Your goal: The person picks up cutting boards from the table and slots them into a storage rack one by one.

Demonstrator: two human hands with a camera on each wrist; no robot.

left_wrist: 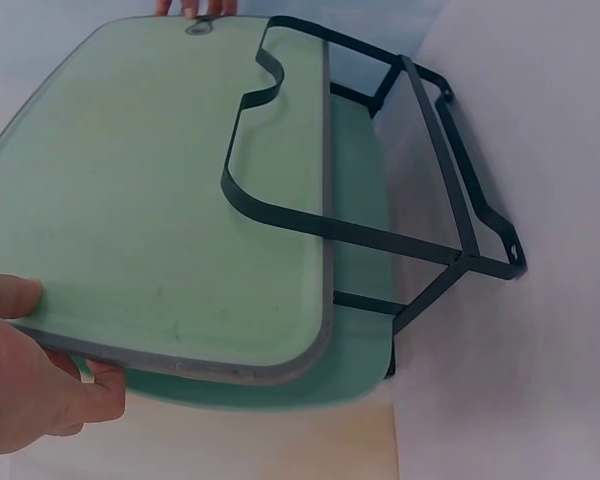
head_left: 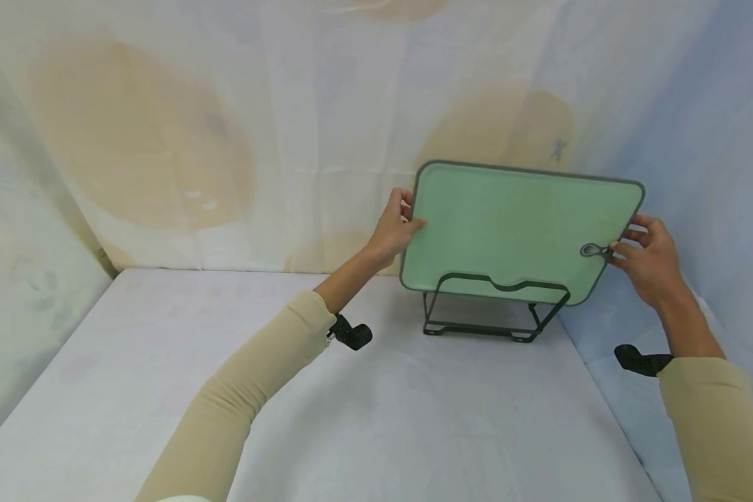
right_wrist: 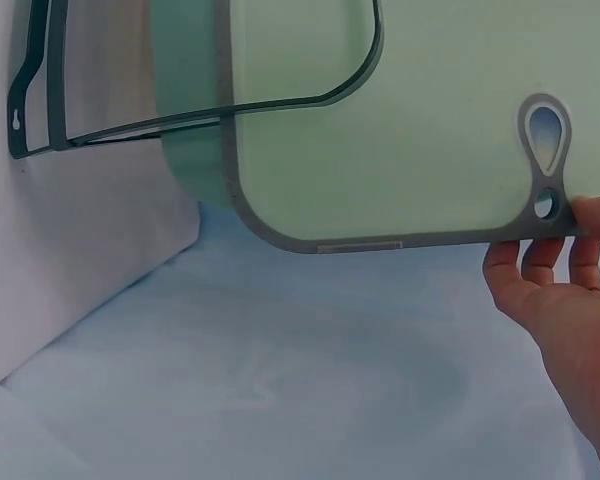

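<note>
A pale green cutting board (head_left: 514, 230) with a grey rim stands on its long edge in a black wire rack (head_left: 470, 332) at the back of the table. My left hand (head_left: 410, 211) grips its left edge, thumb on the front face. My right hand (head_left: 627, 237) pinches the right edge beside the grey hanging loop. The left wrist view shows the board (left_wrist: 150, 200) behind the rack's front wire (left_wrist: 438, 150), my left hand (left_wrist: 40, 350) on its corner, and a second green board (left_wrist: 360, 330) behind it. The right wrist view shows the board (right_wrist: 430, 120), the second board (right_wrist: 185, 130), the rack (right_wrist: 18, 130) and my right hand (right_wrist: 565, 240).
The table (head_left: 163, 362) is covered in white cloth. A patterned fabric backdrop (head_left: 226, 125) hangs close behind the rack and along both sides. Black wrist camera mounts (head_left: 351, 335) (head_left: 640, 361) sit under both sleeves.
</note>
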